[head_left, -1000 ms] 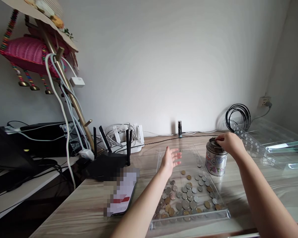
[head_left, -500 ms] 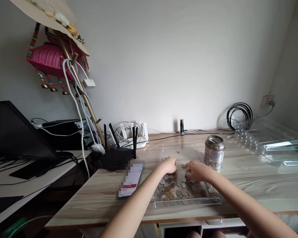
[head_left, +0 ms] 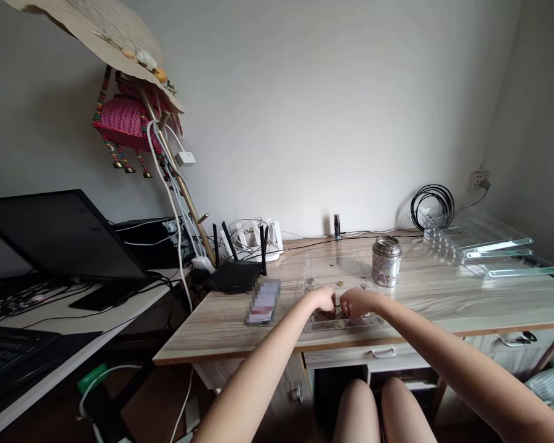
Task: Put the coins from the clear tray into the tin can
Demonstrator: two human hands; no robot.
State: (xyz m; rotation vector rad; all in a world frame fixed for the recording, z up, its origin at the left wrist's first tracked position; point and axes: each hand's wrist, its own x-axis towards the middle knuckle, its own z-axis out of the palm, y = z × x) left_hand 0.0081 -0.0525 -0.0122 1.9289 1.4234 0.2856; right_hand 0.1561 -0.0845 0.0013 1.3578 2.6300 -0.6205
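A clear plastic tray (head_left: 321, 266) lies on the desk with loose coins in it. My left hand (head_left: 323, 299) reaches into its front half, fingers curled down among the coins. Close beside it, my right hand (head_left: 357, 302) is also closed, fingertips low over the coins. Whatever either hand grips is hidden. A few coins (head_left: 309, 283) sit at the tray's left side, and a gold-coloured coin (head_left: 340, 283) lies behind the hands. Right of the tray stands a silver, flower-patterned tin (head_left: 386, 263) with a slot in its lid.
Left of the tray lie a phone (head_left: 264, 301) and a black router (head_left: 234, 275) with upright antennas. Clear acrylic trays (head_left: 493, 246) and a coiled black cable (head_left: 433, 206) are at the right. A small dark bottle (head_left: 337, 226) stands by the wall. A monitor (head_left: 60, 237) is far left.
Both hands have moved toward the tray's front edge, nearer each other, and now cover most of the coins there. The view has shifted, showing more of the desk front and my knees.
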